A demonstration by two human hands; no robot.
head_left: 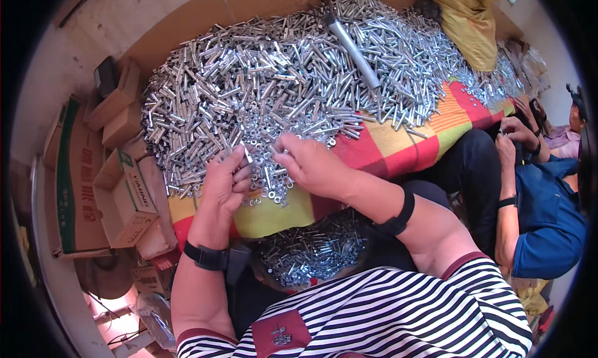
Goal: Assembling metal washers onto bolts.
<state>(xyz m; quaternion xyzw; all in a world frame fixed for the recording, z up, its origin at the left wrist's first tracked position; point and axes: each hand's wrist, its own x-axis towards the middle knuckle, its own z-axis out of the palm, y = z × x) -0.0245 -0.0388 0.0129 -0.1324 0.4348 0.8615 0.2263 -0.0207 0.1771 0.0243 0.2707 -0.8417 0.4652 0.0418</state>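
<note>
My left hand (228, 178) is closed around a short shiny metal piece, a bolt or sleeve (248, 155), whose end sticks up past the thumb. Just to its right, my right hand (310, 161) has thumb and fingers pinched together; anything between them is too small or hidden to name. Both hands hover over the near edge of a wide heap of metal sleeves and bolts (249, 77). Loose nuts and washers (272, 186) lie below and between the hands. By my lap, a container of thin bolts (311, 252) sits under the cloth's edge.
A checkered cloth (398, 146) lies under the heap, and a thick metal tube (354, 52) rests on top. Cardboard boxes (128, 199) stand at the left. A yellow sack (468, 28) is at the far right. A co-worker in a blue shirt (545, 218) sits close on my right.
</note>
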